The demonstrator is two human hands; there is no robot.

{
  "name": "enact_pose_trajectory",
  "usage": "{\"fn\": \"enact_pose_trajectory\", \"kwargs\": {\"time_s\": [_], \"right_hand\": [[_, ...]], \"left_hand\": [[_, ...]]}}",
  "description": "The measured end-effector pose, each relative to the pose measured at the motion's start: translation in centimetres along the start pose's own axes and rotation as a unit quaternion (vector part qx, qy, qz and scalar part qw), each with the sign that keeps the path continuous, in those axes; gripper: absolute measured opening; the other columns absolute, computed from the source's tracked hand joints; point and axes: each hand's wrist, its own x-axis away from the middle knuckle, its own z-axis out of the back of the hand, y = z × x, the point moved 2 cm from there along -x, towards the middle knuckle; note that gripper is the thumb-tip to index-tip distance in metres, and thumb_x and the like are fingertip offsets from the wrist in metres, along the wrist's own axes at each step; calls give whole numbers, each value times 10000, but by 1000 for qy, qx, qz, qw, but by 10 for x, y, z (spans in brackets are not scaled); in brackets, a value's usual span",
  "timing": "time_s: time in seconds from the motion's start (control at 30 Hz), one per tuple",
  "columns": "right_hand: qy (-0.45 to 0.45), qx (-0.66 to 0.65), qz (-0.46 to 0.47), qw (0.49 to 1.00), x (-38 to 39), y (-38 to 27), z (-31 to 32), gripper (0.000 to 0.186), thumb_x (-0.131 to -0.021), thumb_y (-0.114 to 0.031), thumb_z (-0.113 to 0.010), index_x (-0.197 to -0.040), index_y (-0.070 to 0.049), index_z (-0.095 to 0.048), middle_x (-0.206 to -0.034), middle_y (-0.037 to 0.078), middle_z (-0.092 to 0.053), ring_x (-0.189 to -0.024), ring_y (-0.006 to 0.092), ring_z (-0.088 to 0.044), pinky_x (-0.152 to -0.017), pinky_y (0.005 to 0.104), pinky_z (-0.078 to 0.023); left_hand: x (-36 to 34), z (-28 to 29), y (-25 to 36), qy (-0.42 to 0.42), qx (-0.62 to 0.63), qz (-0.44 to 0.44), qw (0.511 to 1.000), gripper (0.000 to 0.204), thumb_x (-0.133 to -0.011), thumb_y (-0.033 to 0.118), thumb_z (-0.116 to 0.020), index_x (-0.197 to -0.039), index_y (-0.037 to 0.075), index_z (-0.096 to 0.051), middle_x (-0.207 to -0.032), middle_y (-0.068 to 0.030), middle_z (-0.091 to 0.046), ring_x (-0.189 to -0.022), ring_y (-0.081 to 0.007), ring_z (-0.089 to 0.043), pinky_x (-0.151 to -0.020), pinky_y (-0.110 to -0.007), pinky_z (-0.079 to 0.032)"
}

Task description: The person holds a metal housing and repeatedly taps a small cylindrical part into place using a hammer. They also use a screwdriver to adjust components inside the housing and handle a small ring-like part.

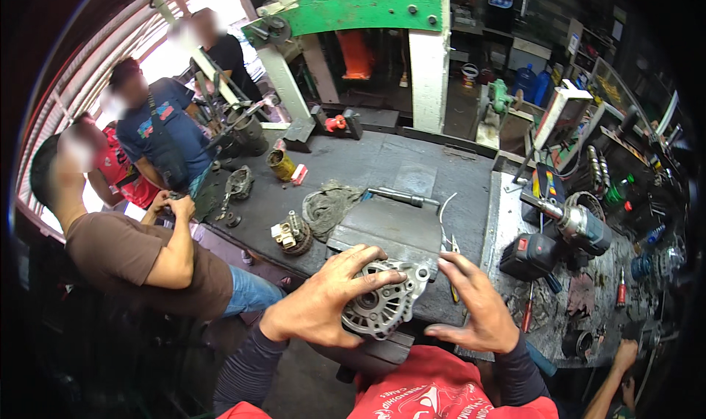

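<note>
Down at the near edge of the dark workbench (397, 169) we have our left hand (320, 301) clamped over a grey cast alternator housing (382, 305), fingers spread across its top and thumb under its lower rim. Our right hand (474, 305) sits just beside it, open, fingers apart, and we cannot tell whether its fingertips touch the casting. The 2 hands stay apart from each other.

Room is tight on the right, where a flat steel plate (390, 224) lies just behind the housing and yellow-handled pliers (454, 268) lie near our right fingers. The bench top beyond the plate is freer, up to the green press frame (368, 11). On the left, a seated person in a brown shirt (125, 261) is close to the bench edge.

Our palm hides the housing's left half, and its underside is out of sight. Its slotted round face tilts up toward us; a mounting ear points up and right toward the plate. Being round, it shows no clear long axis.
</note>
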Motion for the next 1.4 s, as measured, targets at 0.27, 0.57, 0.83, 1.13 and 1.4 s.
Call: {"fn": "enact_pose_trajectory", "kwargs": {"time_s": [0.27, 0.57, 0.83, 1.13, 1.4], "right_hand": [[59, 50, -14, 997, -4, -16, -37, 837, -753, -422, -889, -1424, -33, -573, -1381, 175, -578, -1297, 387, -544, -1081, 496, -413], [138, 1, -65, 988, 9, -10, -46, 677, -753, -246, -909, -1348, -55, -648, -1290, 173, -610, -1158, 369, -618, -992, 455, -503], [182, -52, -91, 978, 19, -7, -50, 636, -787, -222, -895, -1363, -82, -667, -1267, 199, -617, -1143, 371, -635, -973, 440, -527], [191, -97, -194, 957, 103, 23, -52, 467, -935, -267, -755, -1326, -39, -641, -1248, 176, -595, -1155, 380, -621, -982, 439, -510], [243, -66, -356, 900, 207, 75, -7, 339, -967, -285, -712, -1219, -58, -715, -1050, 146, -673, -1002, 348, -680, -875, 432, -553]], "left_hand": [[-19, 5, -19, -132, 42, -51, 989, 1041, -621, 176, -884, -1578, 195, -476, -1532, -201, -454, -1442, -422, -427, -1200, -507, -327], [-39, 9, -26, -155, 95, -71, 981, 1108, -601, 161, -880, -1605, 122, -412, -1566, -201, -446, -1492, -423, -384, -1229, -498, -317], [5, 7, -11, -46, -43, 85, 994, 1397, -525, 502, -998, -1611, -18, -290, -1616, -249, -373, -1535, -440, -306, -1247, -508, -264], [-15, -48, 28, 121, -75, 142, 980, 849, -750, 305, -872, -1490, 42, -549, -1520, -235, -529, -1424, -399, -467, -1236, -490, -264], [-27, -48, 34, 111, -59, 173, 977, 834, -766, 298, -844, -1499, 53, -531, -1472, -199, -576, -1410, -367, -495, -1230, -490, -311]]}}
